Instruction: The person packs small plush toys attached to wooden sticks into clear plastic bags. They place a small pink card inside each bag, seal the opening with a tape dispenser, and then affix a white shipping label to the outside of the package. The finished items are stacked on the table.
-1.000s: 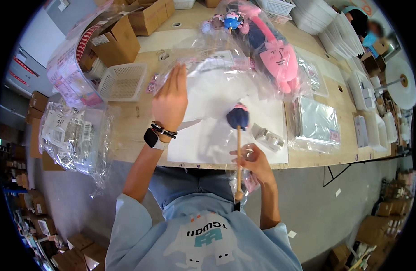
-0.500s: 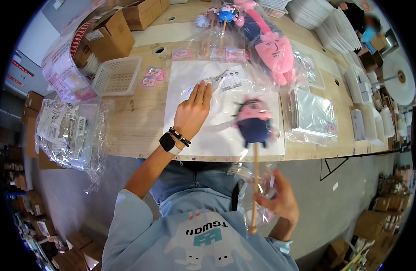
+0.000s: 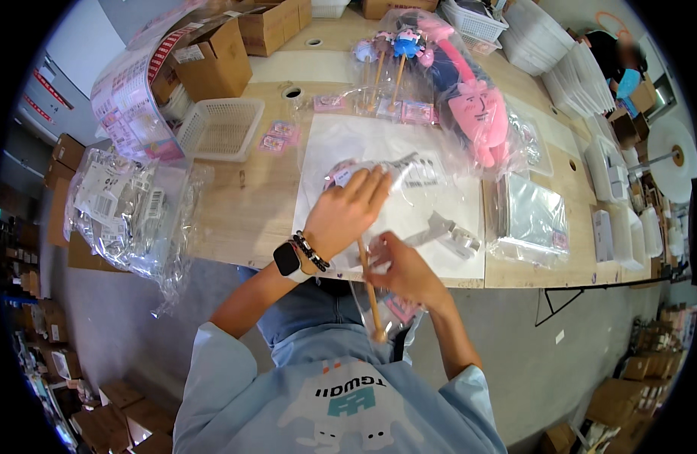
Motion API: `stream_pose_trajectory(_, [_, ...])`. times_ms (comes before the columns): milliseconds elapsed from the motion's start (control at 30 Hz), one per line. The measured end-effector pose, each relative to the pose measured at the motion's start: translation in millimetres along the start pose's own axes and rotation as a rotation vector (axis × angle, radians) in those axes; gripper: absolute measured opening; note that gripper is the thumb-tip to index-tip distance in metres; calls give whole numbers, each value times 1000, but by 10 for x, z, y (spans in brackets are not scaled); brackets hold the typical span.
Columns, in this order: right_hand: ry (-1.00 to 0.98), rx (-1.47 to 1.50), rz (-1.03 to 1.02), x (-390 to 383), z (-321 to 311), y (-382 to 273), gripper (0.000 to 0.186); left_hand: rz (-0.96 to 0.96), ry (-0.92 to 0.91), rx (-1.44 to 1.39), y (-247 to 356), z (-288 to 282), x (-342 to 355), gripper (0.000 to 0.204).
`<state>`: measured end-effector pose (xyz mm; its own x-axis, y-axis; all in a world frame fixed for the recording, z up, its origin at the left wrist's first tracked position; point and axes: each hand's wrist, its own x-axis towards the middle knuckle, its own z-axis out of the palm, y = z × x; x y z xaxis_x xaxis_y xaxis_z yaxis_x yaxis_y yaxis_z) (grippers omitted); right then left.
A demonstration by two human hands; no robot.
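My left hand [image 3: 348, 208] reaches over a clear plastic bag [image 3: 416, 166], its fingers bent together on it. A pinkish toy shape [image 3: 335, 172] shows partly under the plastic beside those fingers, mostly hidden. Below, my right hand [image 3: 401, 268] grips a wooden stick [image 3: 373, 309] and clear wrapping holding a pink card [image 3: 401, 308]; these hang over the front edge of the table. The stick runs up behind my left hand. A white sheet [image 3: 318, 136] lies beneath the bag, and a small clear object [image 3: 462, 244] rests on its right part.
Bagged toys on sticks [image 3: 405, 45], a large pink plush [image 3: 477, 113] and pink cards [image 3: 280, 136] lie behind. A white basket [image 3: 220, 129] and bagged packages [image 3: 114, 212] are left, plastic sleeves [image 3: 530, 208] right. A co-worker [image 3: 621, 64] is at the back right.
The stick toy swung upright to the right, then moved up and left under my left hand and the plastic. My right hand rose toward the table; my left hand shifted right, fingers now more bent.
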<state>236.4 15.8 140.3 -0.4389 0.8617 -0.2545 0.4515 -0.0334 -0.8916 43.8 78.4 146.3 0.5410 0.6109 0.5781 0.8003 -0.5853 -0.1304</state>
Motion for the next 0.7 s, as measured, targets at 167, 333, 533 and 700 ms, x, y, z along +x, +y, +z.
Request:
stream_pose_trajectory(167, [208,-169,-402,696,86,918,48,147,-58,31,302,-115,-103,46])
stream_pose_trajectory(333, [186,497,-153,1506,171,1183,53,241,1,1,500,91,-249,46])
stream_pose_trajectory(533, [216,-173,41,1978,190,1207,82,162,-73,-98,545,383,-547,50])
stream_pose_trajectory(700, [718,-511,3,1913,602,1018,91,70,-102,-178,531,471,-691,52])
